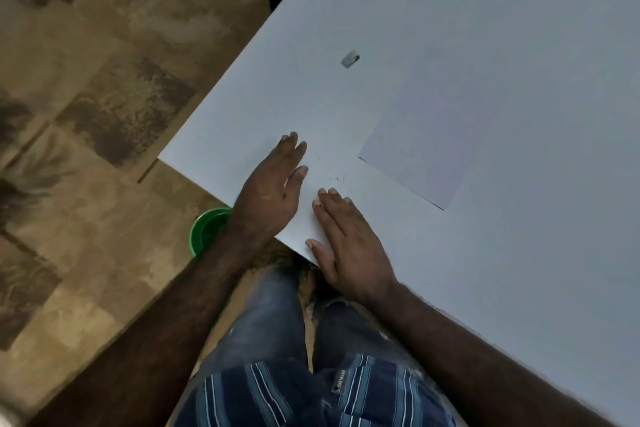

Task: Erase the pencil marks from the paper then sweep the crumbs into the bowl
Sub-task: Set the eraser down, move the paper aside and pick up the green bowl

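A white sheet of paper (426, 146) lies flat on the white table (519, 28). A small grey eraser (349, 59) rests on the table beyond the hands. My left hand (273, 191) lies flat on the table near its front edge, fingers straight. My right hand (346, 243) lies flat beside it, fingers straight, its heel over the edge. A few dark eraser crumbs (334, 178) sit on the table between the fingertips of both hands. A green bowl (206, 229) is below the table edge, partly hidden behind my left wrist.
The table's corner (161, 158) is to the left of my left hand. Brown patterned floor (86, 114) lies beyond the edge. My legs in blue jeans (277, 322) are under the table's front edge.
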### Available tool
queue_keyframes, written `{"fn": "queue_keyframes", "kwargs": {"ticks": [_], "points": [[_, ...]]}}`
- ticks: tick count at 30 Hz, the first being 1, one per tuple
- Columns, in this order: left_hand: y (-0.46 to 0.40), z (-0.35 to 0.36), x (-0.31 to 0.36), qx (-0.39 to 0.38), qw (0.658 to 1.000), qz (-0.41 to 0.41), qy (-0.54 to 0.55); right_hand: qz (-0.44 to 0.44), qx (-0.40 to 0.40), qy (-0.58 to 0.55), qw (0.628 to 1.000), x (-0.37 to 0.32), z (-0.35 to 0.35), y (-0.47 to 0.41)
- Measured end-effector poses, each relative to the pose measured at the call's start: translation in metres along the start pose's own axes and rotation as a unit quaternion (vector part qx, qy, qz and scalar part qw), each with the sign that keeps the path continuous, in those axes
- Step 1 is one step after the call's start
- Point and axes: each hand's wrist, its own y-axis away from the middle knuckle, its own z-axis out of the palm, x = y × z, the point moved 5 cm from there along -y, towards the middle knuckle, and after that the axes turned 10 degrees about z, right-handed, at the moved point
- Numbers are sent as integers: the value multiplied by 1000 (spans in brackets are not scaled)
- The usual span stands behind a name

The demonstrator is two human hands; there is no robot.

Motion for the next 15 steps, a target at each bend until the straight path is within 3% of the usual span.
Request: {"fn": "queue_keyframes", "kwargs": {"ticks": [6,15], "points": [[62,-28,-16,58,997,-44,-5,-62,-28,9,998,-36,25,1],[161,-63,-71,68,990,-123,-11,-129,-80,13,988,-114,69,3]]}}
